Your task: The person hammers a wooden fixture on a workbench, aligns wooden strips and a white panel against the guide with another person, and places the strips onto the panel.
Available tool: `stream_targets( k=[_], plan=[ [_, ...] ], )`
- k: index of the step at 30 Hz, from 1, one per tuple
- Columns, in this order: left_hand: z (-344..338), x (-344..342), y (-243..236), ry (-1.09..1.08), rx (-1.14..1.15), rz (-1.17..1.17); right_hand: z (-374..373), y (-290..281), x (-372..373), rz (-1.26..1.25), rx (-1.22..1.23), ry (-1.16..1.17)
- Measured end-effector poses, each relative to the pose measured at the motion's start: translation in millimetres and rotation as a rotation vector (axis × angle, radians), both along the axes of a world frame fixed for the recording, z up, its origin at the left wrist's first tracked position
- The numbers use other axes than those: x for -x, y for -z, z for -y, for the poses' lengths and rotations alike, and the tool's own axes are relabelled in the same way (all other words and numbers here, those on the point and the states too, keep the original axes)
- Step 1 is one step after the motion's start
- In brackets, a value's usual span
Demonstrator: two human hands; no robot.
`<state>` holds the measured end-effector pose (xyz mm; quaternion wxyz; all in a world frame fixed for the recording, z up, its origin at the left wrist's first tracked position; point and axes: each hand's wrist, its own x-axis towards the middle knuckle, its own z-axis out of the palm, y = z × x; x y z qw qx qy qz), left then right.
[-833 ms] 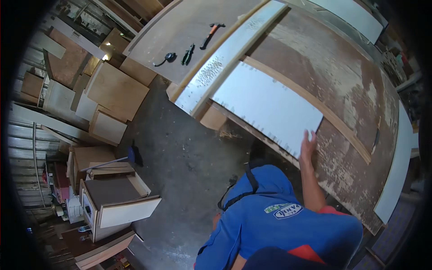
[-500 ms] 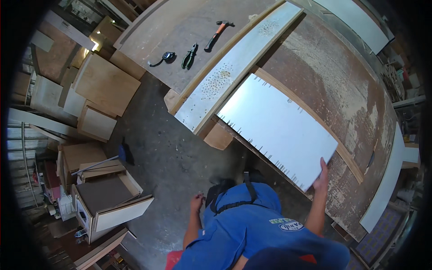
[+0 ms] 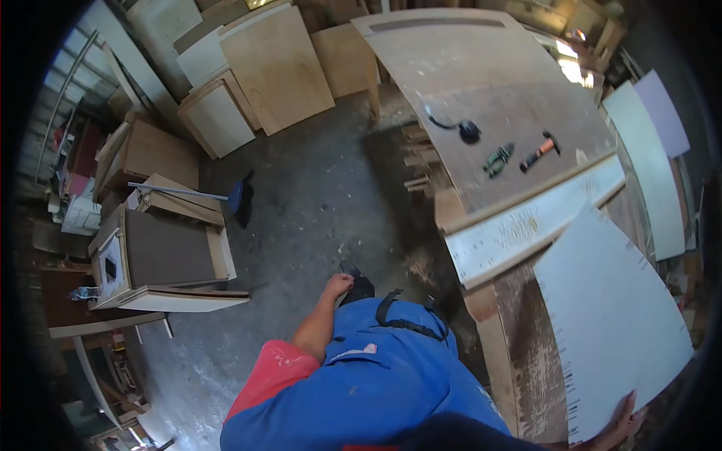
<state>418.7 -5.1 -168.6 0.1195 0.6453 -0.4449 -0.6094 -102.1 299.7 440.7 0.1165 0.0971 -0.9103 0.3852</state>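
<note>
My right hand point(image 3: 623, 425) grips the near edge of a white board point(image 3: 613, 316), with the fingers I can see on its top face. The board has short dark marks along its edges and lies on the worn workbench point(image 3: 530, 364) at the right. Its far corner reaches to the pale strip-like panel point(image 3: 500, 225), which is speckled with small dots. My left hand point(image 3: 340, 284) hangs low in front of my body with curled fingers; whether anything is inside them is hidden. It is apart from the bench.
Beyond the speckled panel, a tape measure point(image 3: 469, 132), green-handled pliers point(image 3: 499, 160) and a claw hammer point(image 3: 541, 152) lie on a brown sheet point(image 3: 466, 75). Wooden panels point(image 3: 278, 68) lean at the back. A cabinet carcass point(image 3: 177, 248) and blue broom point(image 3: 236, 197) stand left.
My view has swung left, so the bench sits further right in the picture. My right hand still holds the white board, which now appears turned. My left hand stays low and curled.
</note>
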Motion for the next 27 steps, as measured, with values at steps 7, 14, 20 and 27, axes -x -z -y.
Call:
stream_targets(
  k=[7, 14, 20, 27],
  plan=[
    [102.5, -164.0, -1.4, -0.254, -0.051, 0.209, 156.2, -47.5, -91.2, -0.097, -0.213, 0.177],
    [165.9, -258.2, 15.6, -0.354, -0.034, 0.348, 387.8, 14.6, -145.9, 0.201, 0.401, -0.488],
    [215.5, -277.5, 21.0, -0.61, -0.119, 0.238, 669.4, 87.8, -216.7, 0.311, 0.142, -1.01],
    [242.9, -281.4, 13.4, -0.847, -0.023, 0.004, 1016.6, 210.2, -337.1, 0.366, -0.479, -1.463]
  ],
)
